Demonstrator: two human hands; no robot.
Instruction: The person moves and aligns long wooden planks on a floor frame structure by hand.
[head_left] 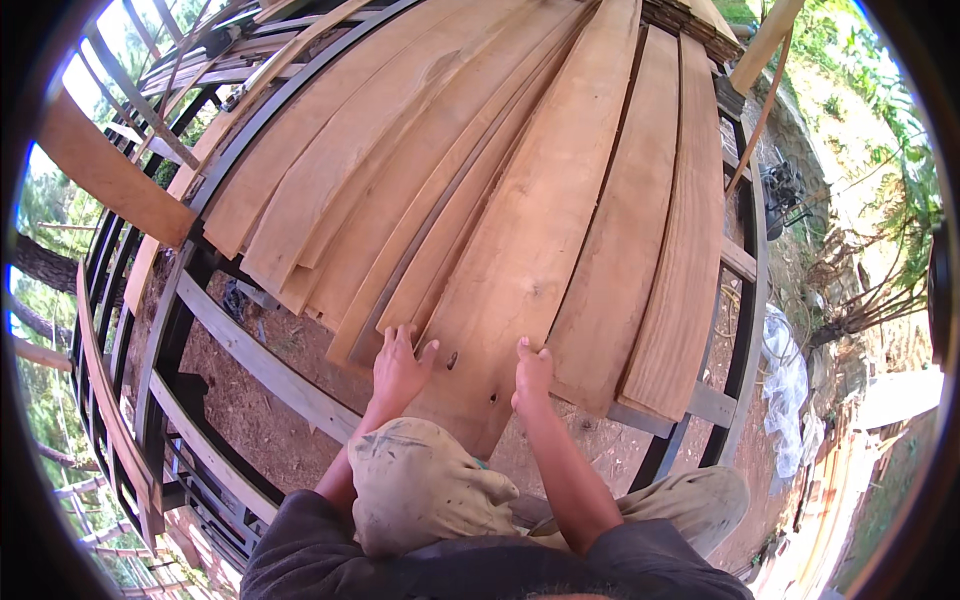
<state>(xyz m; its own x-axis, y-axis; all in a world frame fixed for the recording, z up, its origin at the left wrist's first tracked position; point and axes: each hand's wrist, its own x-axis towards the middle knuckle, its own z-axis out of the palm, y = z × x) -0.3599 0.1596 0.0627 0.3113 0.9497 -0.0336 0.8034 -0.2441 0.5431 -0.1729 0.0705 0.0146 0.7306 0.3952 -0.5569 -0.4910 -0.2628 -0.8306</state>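
A long, wide wooden plank [540,220] runs away from me, its near end jutting out past the others toward my knees. My left hand [398,372] is closed at its left edge, thumb on the board near a dark knot; the fingers reach beside the end of a narrower plank [425,285]. On the opposite edge, my right hand [533,375] grips the same wide plank, thumb on top and the other fingers mostly hidden. Beside my right hand lies another plank [612,270], with a striped-grain plank [680,300] farther right.
Several more planks [330,180] fan out on the left across a dark metal frame [200,270]. A wooden post [120,170] stands at the left, another post [768,45] at the far right. Clear plastic sheeting [785,390] hangs at the right. Brown dirt [270,350] shows below.
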